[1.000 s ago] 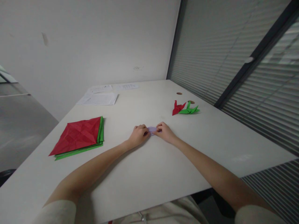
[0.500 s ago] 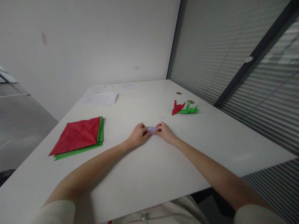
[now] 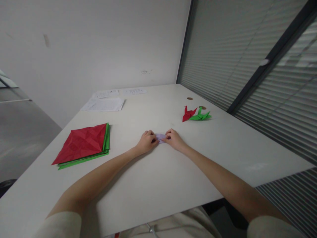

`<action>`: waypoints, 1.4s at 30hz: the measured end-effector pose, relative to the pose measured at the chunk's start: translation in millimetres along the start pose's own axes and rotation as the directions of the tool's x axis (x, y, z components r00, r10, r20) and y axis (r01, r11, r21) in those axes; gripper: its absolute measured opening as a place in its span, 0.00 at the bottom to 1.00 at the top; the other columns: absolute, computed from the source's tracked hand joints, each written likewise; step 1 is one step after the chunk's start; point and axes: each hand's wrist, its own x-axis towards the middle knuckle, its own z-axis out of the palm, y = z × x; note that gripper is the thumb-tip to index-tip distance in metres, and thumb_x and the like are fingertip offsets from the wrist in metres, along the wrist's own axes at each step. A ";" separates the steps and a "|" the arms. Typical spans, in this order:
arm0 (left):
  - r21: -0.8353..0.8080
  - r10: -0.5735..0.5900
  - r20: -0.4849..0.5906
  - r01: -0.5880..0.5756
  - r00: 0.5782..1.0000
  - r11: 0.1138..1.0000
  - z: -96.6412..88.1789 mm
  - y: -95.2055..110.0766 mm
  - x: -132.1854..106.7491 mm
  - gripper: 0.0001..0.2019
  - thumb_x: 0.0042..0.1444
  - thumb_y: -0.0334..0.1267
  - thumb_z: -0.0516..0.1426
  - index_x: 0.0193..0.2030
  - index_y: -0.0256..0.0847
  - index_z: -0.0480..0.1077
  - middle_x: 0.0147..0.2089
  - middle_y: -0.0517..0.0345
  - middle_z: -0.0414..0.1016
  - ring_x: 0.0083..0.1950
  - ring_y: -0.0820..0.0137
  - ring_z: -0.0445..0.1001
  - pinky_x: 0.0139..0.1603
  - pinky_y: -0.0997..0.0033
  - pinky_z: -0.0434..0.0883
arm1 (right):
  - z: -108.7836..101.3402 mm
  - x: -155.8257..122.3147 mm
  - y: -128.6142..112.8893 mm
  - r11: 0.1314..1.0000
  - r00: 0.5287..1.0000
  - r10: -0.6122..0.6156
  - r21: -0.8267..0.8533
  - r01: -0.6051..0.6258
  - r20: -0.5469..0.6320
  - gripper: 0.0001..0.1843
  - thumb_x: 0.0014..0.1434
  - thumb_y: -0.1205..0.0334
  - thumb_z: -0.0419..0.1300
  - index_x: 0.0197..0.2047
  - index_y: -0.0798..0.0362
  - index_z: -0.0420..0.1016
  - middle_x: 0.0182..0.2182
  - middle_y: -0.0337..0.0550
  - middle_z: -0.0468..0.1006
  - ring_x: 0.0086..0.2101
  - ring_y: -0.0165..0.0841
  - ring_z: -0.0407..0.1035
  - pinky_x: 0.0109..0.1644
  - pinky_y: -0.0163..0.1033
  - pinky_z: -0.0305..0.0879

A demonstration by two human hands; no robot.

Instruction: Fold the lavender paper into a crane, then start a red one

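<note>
A small folded piece of light purple paper (image 3: 160,137) lies at the middle of the white table, between my two hands. My left hand (image 3: 148,140) pinches its left end with curled fingers. At the right end, my right hand (image 3: 174,138) grips the paper between thumb and fingers. Both hands rest low at the table surface and cover the paper's ends, so only its middle part shows.
A stack of creased red and green paper (image 3: 83,142) lies at the left. Beyond my right hand stand a red paper crane (image 3: 188,114) and a green paper crane (image 3: 201,115), touching. Printed sheets (image 3: 106,104) lie at the back left. Blinds (image 3: 247,72) line the right side.
My fingers have shifted slightly along the purple paper, which looks a little flatter between them. Everything else is as before.
</note>
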 end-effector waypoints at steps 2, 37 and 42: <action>0.012 0.004 0.006 -0.004 1.000 1.000 1.1 -1.7 0.9 0.10 0.58 0.41 0.57 0.30 0.38 0.74 0.39 0.51 0.70 0.42 0.64 0.66 0.47 0.63 0.66 | -0.1 0.1 -0.2 1.000 1.000 0.004 -0.002 -0.004 0.003 0.18 0.53 0.50 0.65 0.21 0.54 0.72 0.34 0.45 0.70 0.34 0.33 0.65 0.42 0.41 0.63; -0.003 -0.049 0.095 0.050 0.994 0.999 -16.3 -5.2 0.8 0.10 0.54 0.45 0.61 0.42 0.46 0.74 0.44 0.53 0.69 0.48 0.60 0.66 0.48 0.60 0.64 | 2.0 0.2 -0.9 0.998 1.000 -0.021 -0.056 0.022 0.003 0.15 0.53 0.54 0.65 0.22 0.54 0.72 0.33 0.44 0.70 0.34 0.34 0.65 0.42 0.41 0.62; 0.128 0.188 0.061 -0.194 0.980 0.973 -20.1 6.2 -9.2 0.09 0.59 0.35 0.54 0.43 0.45 0.74 0.47 0.50 0.71 0.51 0.61 0.65 0.53 0.58 0.59 | 2.4 0.7 0.4 0.997 0.999 -0.039 -0.066 0.039 0.005 0.15 0.53 0.54 0.65 0.22 0.54 0.73 0.33 0.44 0.70 0.34 0.34 0.65 0.43 0.41 0.62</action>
